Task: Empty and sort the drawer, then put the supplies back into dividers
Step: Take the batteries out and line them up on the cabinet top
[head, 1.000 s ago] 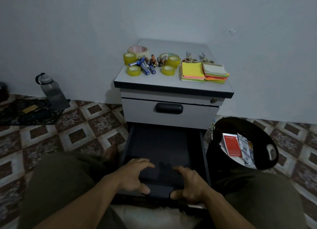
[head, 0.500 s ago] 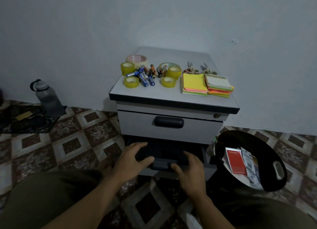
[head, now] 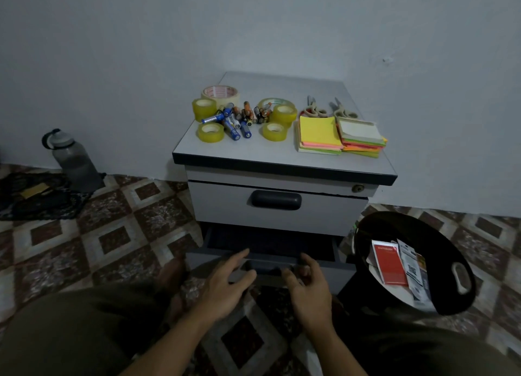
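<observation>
The grey cabinet's [head: 253,152] bottom drawer [head: 335,275] stands out only a short way, and its dark inside shows nothing. My left hand [head: 228,285] is at the drawer's front edge with relaxed, spread fingers. My right hand [head: 308,286] is beside it at the drawer's handle, its fingers loosely bent and holding nothing. On the cabinet top lie several yellow tape rolls [head: 211,132], a heap of batteries [head: 236,120], two pairs of scissors [head: 317,111] and two stacks of sticky notes [head: 318,134].
The upper drawer [head: 225,203] is closed. A black bin [head: 448,234] with a red card and papers stands on the floor to the right of the cabinet. A grey water bottle [head: 74,162] stands by the wall at left. My knees frame the bottom of the view.
The bottom drawer has slid from fully pulled out to nearly closed, with both hands following its front edge inward. My view has risen and moved back.
</observation>
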{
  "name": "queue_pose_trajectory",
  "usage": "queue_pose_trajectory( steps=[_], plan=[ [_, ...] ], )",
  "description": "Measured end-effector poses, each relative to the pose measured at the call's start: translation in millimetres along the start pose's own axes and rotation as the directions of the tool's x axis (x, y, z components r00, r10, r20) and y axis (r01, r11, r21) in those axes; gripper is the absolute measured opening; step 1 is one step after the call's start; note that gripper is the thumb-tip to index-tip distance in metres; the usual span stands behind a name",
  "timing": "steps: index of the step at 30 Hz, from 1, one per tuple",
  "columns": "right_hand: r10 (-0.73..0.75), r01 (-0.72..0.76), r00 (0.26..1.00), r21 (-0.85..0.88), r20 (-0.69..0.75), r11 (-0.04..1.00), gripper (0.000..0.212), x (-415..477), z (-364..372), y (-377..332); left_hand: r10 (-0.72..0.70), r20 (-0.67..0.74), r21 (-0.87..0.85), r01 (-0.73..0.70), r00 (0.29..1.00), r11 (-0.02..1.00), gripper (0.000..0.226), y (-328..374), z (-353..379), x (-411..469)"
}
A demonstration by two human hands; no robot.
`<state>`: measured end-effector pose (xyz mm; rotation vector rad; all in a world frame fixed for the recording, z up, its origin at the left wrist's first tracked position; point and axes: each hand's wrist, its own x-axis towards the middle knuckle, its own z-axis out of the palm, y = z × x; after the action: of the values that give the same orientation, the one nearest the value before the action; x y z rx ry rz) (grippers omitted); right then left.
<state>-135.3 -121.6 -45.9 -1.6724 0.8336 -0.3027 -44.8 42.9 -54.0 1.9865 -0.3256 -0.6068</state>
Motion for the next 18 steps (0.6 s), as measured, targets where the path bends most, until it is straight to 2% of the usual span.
queue_pose_trajectory(
  steps=[9,12,15,18],
  plan=[
    [-0.034,0.014,0.982,0.108,0.187,0.994,0.068,37,5,-18,-0.026,0.054,-0.075,0.03,0.998,0.997,0.055,11,2,44],
    [-0.051,0.017,0.978,0.167,0.204,0.986,0.068,43,4,-21,-0.033,0.061,-0.117,0.04,0.998,0.992,0.049,18,8,49],
    [-0.049,0.015,0.976,0.156,0.213,0.988,0.067,43,6,-21,-0.026,0.066,-0.113,0.033,0.998,0.993,0.055,22,13,45],
    [-0.062,0.034,0.985,0.173,0.163,0.984,0.064,45,7,-25,-0.001,0.015,-0.149,0.004,1.0,0.989,0.059,26,15,41]
  ],
)
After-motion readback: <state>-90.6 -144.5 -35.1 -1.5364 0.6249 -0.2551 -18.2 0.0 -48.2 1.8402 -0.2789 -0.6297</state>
